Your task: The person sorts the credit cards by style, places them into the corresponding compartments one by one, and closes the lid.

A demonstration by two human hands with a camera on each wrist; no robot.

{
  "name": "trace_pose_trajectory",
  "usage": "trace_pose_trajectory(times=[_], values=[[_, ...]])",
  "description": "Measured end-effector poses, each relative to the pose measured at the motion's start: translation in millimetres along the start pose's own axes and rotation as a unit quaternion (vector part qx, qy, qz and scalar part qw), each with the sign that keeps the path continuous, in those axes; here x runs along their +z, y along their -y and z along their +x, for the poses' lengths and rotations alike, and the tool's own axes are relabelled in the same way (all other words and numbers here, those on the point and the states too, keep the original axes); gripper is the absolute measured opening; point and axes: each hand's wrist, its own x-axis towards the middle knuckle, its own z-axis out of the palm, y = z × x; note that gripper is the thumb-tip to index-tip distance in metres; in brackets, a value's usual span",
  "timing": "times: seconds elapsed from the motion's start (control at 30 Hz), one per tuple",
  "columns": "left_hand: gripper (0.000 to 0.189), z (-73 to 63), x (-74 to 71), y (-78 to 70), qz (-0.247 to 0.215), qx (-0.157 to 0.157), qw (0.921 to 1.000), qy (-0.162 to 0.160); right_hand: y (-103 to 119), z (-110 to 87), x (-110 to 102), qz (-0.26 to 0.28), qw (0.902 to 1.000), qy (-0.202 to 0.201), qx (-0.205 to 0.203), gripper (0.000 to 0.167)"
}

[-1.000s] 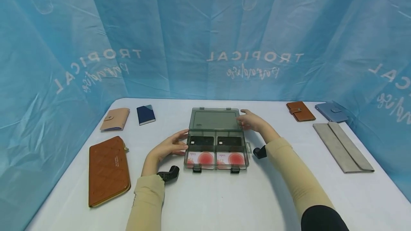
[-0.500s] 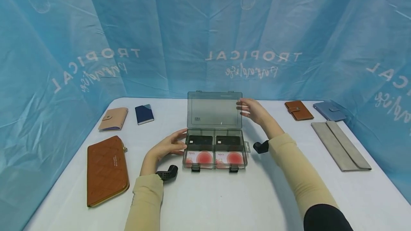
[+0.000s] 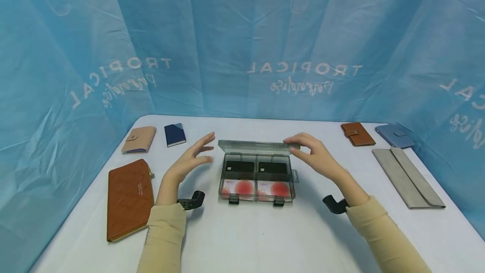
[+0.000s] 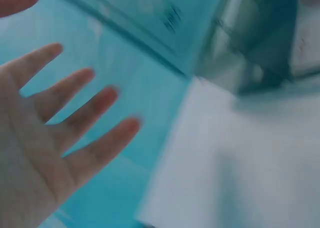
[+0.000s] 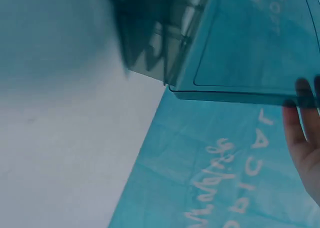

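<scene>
A translucent grey-green plastic organizer box (image 3: pixel 257 200) sits mid-table, its hinged lid (image 3: pixel 251 146) raised and tilted toward me. Two black cards (image 3: pixel 240 167) lie in the rear part. Nearer me are two white-and-red cards (image 3: pixel 242 187). My right hand (image 3: pixel 317 156) pinches the lid's right end between thumb and fingers; in the right wrist view the fingers (image 5: pixel 295 123) show partly through the lid. Left of the box, my left hand (image 3: pixel 187 162) is raised, touching nothing. Its fingers (image 4: pixel 95 108) are spread in the left wrist view, which is blurred.
At left lie a brown zip wallet (image 3: pixel 130 199), a beige card holder (image 3: pixel 139 139) and a navy booklet (image 3: pixel 175 134). At right are a brown wallet (image 3: pixel 358 134), a blue wallet (image 3: pixel 395 135) and a long grey pouch (image 3: pixel 409 178). A blue curtain (image 3: pixel 227 54) hangs behind.
The lid rose from leaning back and now tilts forward over the box's rear. My right hand has gone from the lid's side to gripping it. My left hand has let go of the box's side.
</scene>
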Motion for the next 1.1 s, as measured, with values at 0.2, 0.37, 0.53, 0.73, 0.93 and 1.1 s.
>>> trace_pose_trajectory(times=[0.2, 0.37, 0.53, 0.73, 0.93, 1.1], values=[[0.062, -7.5, 36.1, -48.8, 0.310, 0.083, 0.9460, 0.046, 18, -33.2, 20, -0.229, 0.9613, 0.060, -0.142, 0.049], [0.058, -18.1, 66.8, -45.4, 0.488, 0.087, 0.8619, 0.108, 23, -52.0, 41, -0.373, 0.8952, 0.129, -0.208, 0.066], [0.056, -25.1, 78.3, -31.1, 0.509, 0.063, 0.8494, 0.126, 23, -60.4, 58, -0.443, 0.8540, 0.161, -0.220, 0.056], [0.055, -28.6, 81.1, -22.7, 0.509, 0.067, 0.8508, 0.114, 23, -61.0, 72, -0.499, 0.8232, 0.152, -0.224, 0.044], [0.054, -30.2, 82.3, -22.5, 0.499, 0.066, 0.8573, 0.107, 25, -61.3, 80, -0.535, 0.8045, 0.141, -0.217, 0.018], [0.053, -28.4, 82.5, -22.7, 0.496, 0.054, 0.8595, 0.112, 27, -59.8, 77, -0.507, 0.8283, 0.145, -0.190, 0.018]])
